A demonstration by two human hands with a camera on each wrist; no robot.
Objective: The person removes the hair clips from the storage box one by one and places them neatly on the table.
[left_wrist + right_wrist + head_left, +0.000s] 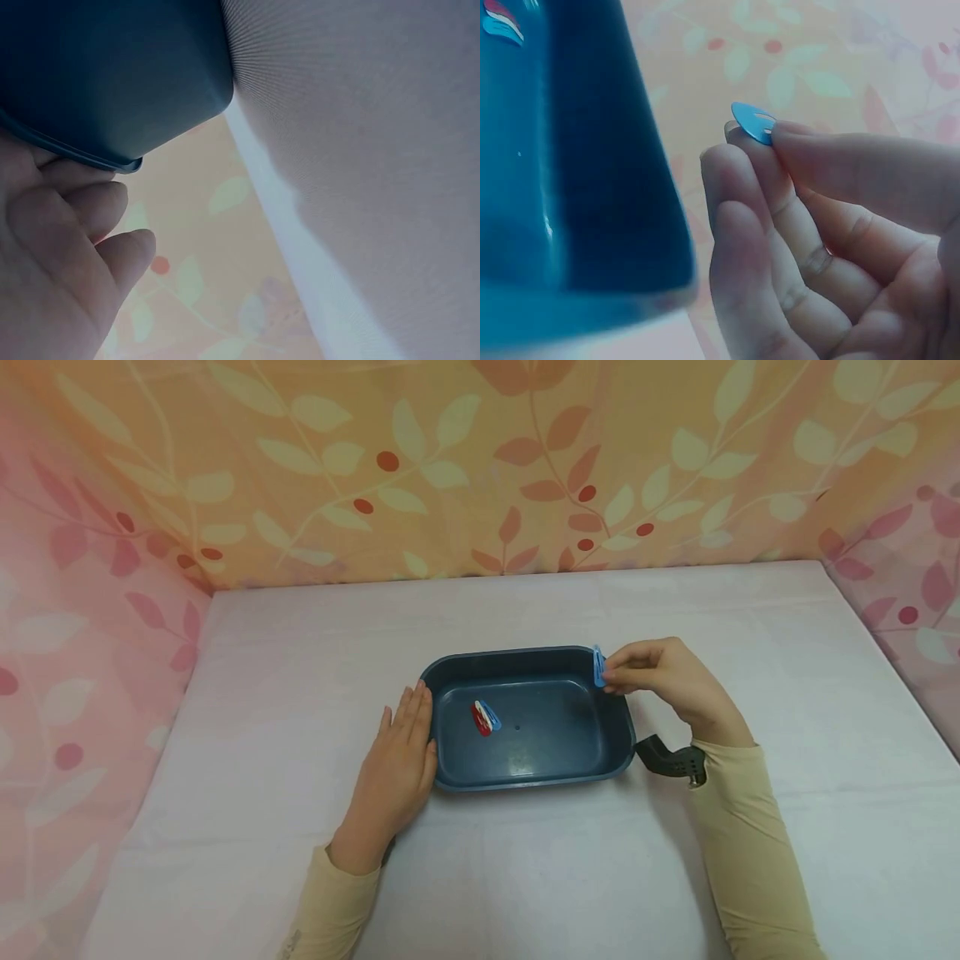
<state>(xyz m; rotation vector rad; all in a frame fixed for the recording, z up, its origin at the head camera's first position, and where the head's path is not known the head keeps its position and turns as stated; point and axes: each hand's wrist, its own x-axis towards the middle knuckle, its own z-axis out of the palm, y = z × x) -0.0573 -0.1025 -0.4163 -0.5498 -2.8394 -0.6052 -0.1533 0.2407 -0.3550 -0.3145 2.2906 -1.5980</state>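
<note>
A dark blue plastic tray stands on the white cloth. Inside it, left of the middle, a red hair clip, a white one and a blue one lie side by side in a small cluster. My left hand rests along the tray's left rim, fingers straight; in the left wrist view the fingertips lie against the rim. Over the right back corner, my right hand pinches another blue snap hair clip between thumb and forefinger, its pointed end standing out past the fingertips.
White cloth covers the tabletop around the tray. Yellow leaf-patterned fabric hangs behind the table, with pink fabric at both sides. A black wrist mount juts from the right sleeve beside the tray's right edge.
</note>
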